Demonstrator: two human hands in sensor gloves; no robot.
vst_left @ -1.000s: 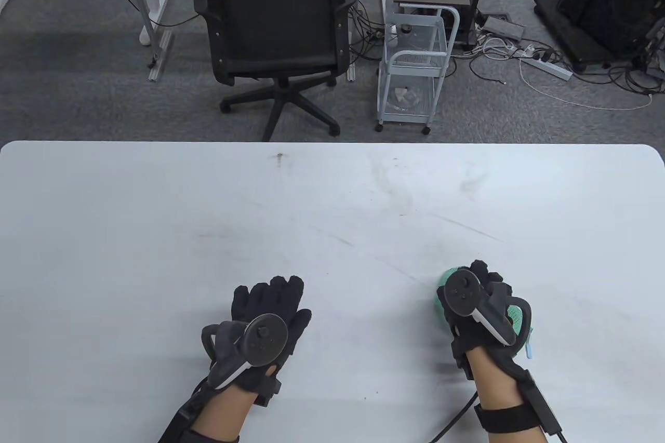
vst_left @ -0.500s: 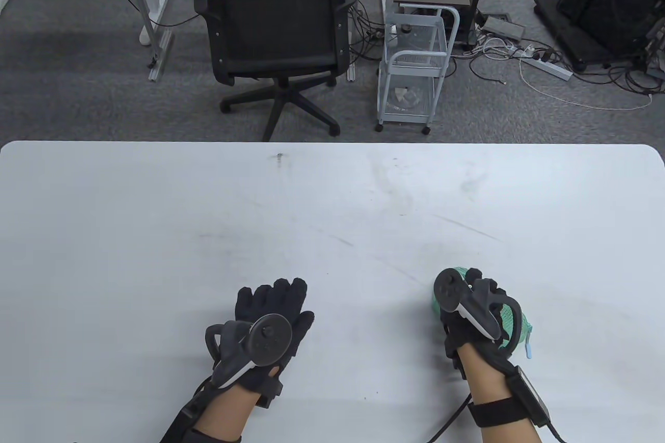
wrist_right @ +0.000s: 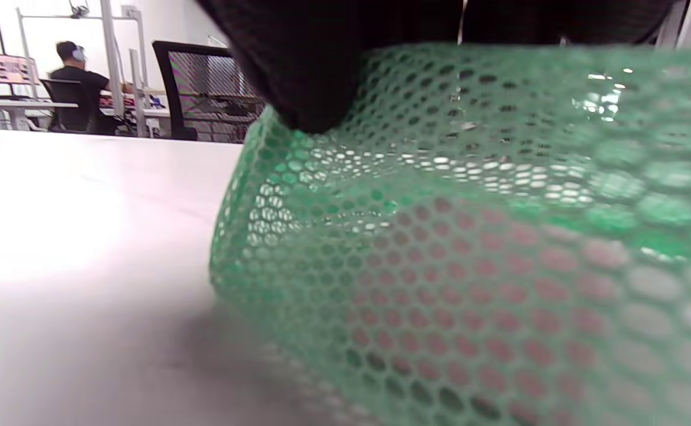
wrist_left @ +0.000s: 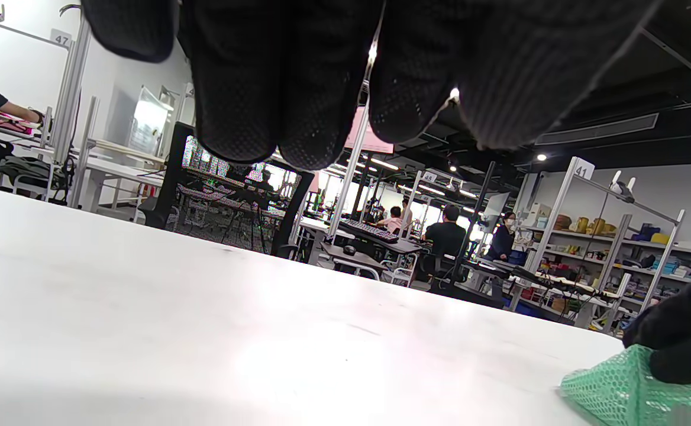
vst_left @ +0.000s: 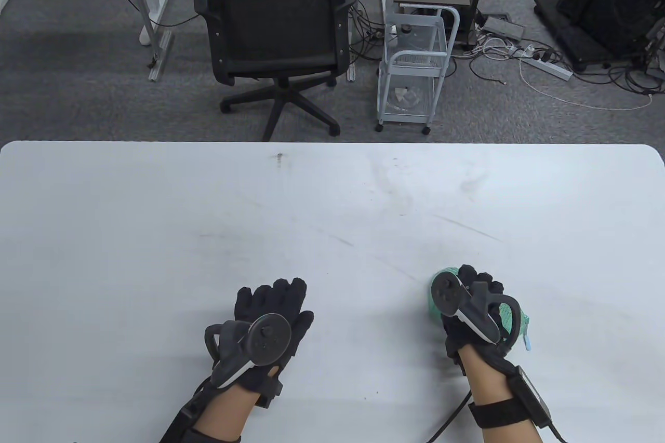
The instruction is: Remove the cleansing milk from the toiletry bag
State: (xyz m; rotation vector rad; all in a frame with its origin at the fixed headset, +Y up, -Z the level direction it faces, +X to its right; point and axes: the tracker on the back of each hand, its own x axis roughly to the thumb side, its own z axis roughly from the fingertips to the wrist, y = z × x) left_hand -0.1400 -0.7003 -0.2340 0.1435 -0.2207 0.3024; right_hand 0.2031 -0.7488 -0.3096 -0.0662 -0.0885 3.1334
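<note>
My left hand (vst_left: 267, 321) lies flat, fingers together, unmoved. My right hand (vst_left: 470, 308) has rolled left over the green mesh bag (vst_left: 511, 316) near right, gripping it. Something pink shows inside, probably the milk (wrist_right: 470, 266); bag unopened.

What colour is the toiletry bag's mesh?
Green honeycomb mesh on the toiletry bag, clearest in the right wrist view.
</note>
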